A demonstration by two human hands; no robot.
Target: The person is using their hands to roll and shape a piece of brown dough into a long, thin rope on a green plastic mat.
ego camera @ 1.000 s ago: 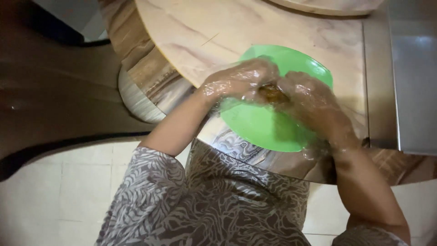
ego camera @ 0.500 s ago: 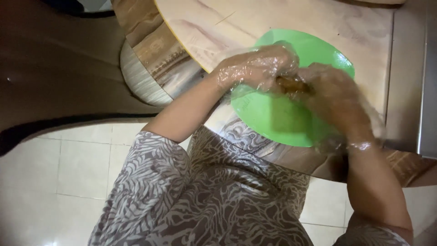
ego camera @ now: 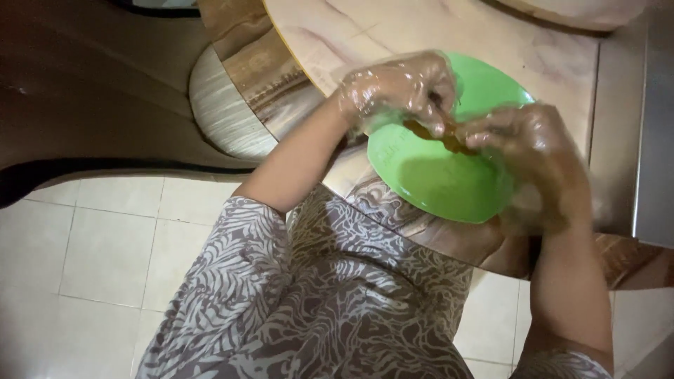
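Seen from above, over the near edge of a pale marbled counter [ego camera: 421, 28]. Left hand [ego camera: 400, 88] in a clear, crinkled plastic glove, fingers curled narrow and pinched on one end of a small brown, sticky-looking strip of food [ego camera: 439, 137]. Right hand [ego camera: 530, 165], gloved the same way and somewhat blurred, closed on the other end of that strip. Strip held between the two hands, just above a round green plate [ego camera: 435, 186]; whether touching the plate or clear of it, cannot tell. Exact kind of food too small and smeared to make out.

Plate lying at the counter's near edge, its near rim seeming to reach slightly past that edge toward the body, with the left hand covering its far left rim and the right hand covering its right side. Bare green middle of the plate showing below the strip.

Beside the counter's left edge, a round pale stool seat [ego camera: 221, 105] with a wood-grain band, partly tucked under the counter. Along the counter's right edge, a grey metal surface [ego camera: 656, 126]. Below the near edge, a grey garment [ego camera: 316, 309] with a white leafy pattern, and pale floor tiles [ego camera: 91, 253] to the left.
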